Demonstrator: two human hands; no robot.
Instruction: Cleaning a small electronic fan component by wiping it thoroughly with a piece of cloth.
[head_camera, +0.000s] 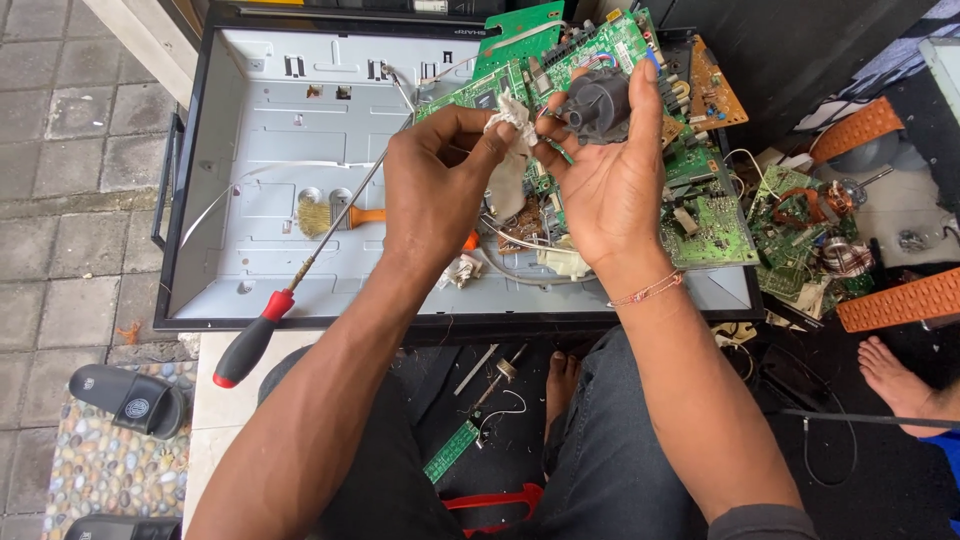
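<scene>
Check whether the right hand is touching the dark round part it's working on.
Touching. The head view shows the right hand cradling the dark round part, its fingers wrapped behind and beside it.

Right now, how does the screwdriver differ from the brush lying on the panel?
The screwdriver has a red-and-black handle and a long thin metal shaft; the brush has an orange handle and a tuft of tan bristles. The screwdriver lies diagonally with its handle sticking out past the panel's near edge; the brush lies wholly on the panel, roughly level. The screwdriver is far longer. Neither is in a hand.
</scene>
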